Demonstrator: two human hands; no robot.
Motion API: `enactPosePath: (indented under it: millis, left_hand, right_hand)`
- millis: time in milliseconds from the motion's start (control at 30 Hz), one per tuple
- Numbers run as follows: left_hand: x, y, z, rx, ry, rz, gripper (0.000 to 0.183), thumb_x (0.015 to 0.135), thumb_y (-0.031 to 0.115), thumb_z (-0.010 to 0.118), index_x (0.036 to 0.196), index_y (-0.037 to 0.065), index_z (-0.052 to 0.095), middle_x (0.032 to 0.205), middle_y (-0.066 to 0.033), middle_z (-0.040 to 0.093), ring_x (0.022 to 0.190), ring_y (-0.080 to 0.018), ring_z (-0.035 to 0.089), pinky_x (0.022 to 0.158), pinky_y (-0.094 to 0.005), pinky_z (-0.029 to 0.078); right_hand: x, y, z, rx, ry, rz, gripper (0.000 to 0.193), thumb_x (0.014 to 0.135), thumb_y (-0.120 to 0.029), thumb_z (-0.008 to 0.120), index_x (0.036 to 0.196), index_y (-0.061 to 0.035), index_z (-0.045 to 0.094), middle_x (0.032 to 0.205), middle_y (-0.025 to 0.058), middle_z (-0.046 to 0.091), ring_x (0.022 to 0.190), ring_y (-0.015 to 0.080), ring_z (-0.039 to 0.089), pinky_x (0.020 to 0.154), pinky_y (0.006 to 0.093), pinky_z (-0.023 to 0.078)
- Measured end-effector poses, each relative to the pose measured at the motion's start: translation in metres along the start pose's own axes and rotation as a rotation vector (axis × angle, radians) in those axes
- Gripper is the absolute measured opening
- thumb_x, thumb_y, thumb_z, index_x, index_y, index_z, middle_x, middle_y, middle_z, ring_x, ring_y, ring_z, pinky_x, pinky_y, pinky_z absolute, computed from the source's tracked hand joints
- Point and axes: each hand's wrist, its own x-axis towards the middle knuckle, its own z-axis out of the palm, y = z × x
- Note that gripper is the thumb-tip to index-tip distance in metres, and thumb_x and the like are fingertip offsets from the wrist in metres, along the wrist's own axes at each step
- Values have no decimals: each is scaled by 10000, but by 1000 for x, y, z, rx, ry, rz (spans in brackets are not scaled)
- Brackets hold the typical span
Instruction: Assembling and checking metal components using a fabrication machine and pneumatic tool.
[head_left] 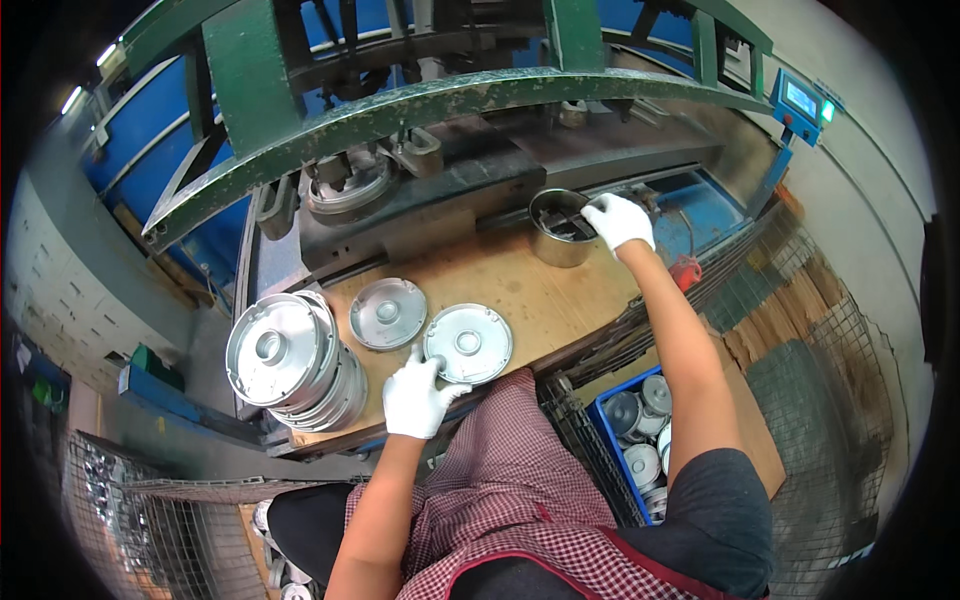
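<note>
At the table's near edge, my left hand [415, 397], in a white glove, holds the rim of a round silver metal cover [468, 343] with a raised hub. The thumb and fingers are spread along its lower left edge. My right hand [620, 222], also gloved, is at the rim of a metal pot [562, 248]. Its fingers are bent closed, and what they hold is not clear. Dark pieces show inside the pot. A second metal cover [388, 313] lies flat to the left, beside a tall stack of similar covers [275, 345].
A green-framed press [350, 135] stands beyond the wooden tabletop [490, 270], with a round metal part [348, 190] under it. Below right, a blue crate [612, 425] contains several metal parts. Wire mesh cages flank me. A control panel [800, 103] is at far right.
</note>
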Motion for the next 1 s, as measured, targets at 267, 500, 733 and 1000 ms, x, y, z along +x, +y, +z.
enactPosePath:
  millis: [267, 500, 733, 1000]
  left_hand:
    - [-1, -1, -1, 2, 1, -20, 525, 628, 479, 787, 945, 75, 686, 1169, -193, 624, 867, -346, 661, 748, -437, 524]
    - [0, -4, 1, 16, 3, 8, 564, 648, 528, 757, 1005, 102, 661, 1226, -207, 589, 857, -356, 665, 725, -439, 527]
    - [5, -1, -4, 26, -79, -14, 581, 621, 524, 767, 1011, 108, 657, 1197, -190, 598, 839, -353, 671, 696, -441, 530]
    - [8, 1, -3, 28, -90, -10, 592, 602, 546, 766, 993, 112, 665, 1188, -200, 604, 835, -352, 671, 676, -435, 531]
  right_hand:
    - [-25, 2, 13, -17, 78, -62, 381, 894, -413, 566, 1100, -119, 693, 1090, 116, 685, 1028, 289, 638, 899, 389, 486]
    - [-21, -64, 1, 766, 308, -254, 330, 878, -297, 667, 1099, -53, 699, 1080, 132, 695, 996, 259, 660, 896, 329, 490]
    - [70, -170, 28, 448, 274, -424, 426, 874, -460, 602, 1122, -125, 689, 1169, 134, 651, 1090, 323, 601, 940, 374, 464]
    - [120, -111, 10, 401, 396, -118, 391, 863, -477, 593, 1092, -181, 707, 1096, 136, 675, 1045, 331, 623, 908, 388, 481]
